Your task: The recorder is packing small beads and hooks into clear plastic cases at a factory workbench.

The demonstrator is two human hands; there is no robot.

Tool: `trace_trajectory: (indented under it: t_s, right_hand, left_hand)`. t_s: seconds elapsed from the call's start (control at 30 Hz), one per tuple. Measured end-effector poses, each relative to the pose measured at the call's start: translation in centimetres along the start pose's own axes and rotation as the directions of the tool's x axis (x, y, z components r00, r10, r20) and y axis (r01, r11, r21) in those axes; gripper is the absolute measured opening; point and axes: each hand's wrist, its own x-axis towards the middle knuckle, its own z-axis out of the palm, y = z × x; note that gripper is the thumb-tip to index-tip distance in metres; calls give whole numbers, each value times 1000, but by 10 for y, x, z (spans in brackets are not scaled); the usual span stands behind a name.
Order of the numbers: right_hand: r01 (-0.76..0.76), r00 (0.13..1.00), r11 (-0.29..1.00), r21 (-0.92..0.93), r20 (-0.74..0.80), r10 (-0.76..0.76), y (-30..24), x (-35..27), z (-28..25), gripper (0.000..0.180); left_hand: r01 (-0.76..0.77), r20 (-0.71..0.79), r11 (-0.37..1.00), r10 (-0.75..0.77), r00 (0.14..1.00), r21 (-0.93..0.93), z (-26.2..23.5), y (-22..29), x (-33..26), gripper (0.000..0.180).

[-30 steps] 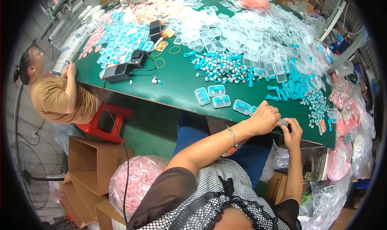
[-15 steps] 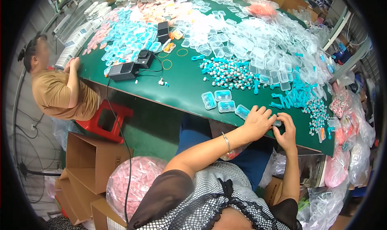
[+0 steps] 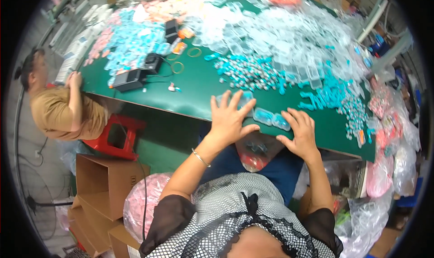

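My left hand [image 3: 228, 118] is spread open at the table's near edge, its fingers reaching over small clear plastic boxes with blue cord inside, one of them a cord-filled box [image 3: 246, 97]. Between my hands sits another clear box of blue cord [image 3: 263, 116]. Against it is the rightmost clear box [image 3: 281, 122], beside my right hand [image 3: 300, 132]. That hand is open, thumb and fingers apart around the box's right end; whether they touch it I cannot tell. Part of the left group of boxes is hidden by my left fingers.
Beyond lie a pile of blue-and-silver earphone-like pieces [image 3: 246, 72], heaped clear boxes [image 3: 289, 36] and blue cords [image 3: 327, 95]. Black devices [image 3: 129, 79] with cables stand left. A person [image 3: 68, 106] sits there by a red stool [image 3: 115, 133]. A clear bag [image 3: 253, 151] hangs below the edge.
My left hand has moved left, from beside the right hand to over the left boxes, fingers spreading. The box that was between my fingers now lies at the end of the row. The view shifted slightly.
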Motion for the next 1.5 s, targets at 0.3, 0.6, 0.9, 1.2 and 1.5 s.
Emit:
trace_trajectory:
  t_s: [0.3, 0.6, 0.9, 1.2, 1.5]
  right_hand:
    - [7, 998, 999, -46, -58, -10, -22, 16, 14, 57]
    - [-47, 980, 991, 124, -186, 70, -10, 19, 16, 40]
    - [89, 985, 992, 91, -154, -74, -44, 54, 37, 50]
    - [113, 985, 989, 95, -145, -99, -44, 54, 41, 51]
    - [132, 976, 987, 87, -188, -113, -46, 41, 40, 51]
  left_hand:
    - [-2, 6, 995, 2, 1000, -105, -8, -11, -3, 59]
    - [7, -14, 963, -12, 1000, -270, -7, -17, 6, 57]
    - [59, 28, 957, -53, 998, -285, -5, -10, 8, 51]
    - [165, 95, 942, -143, 985, -292, -2, -9, 14, 49]
    - [136, -6, 941, -145, 989, -310, -10, 2, 4, 40]
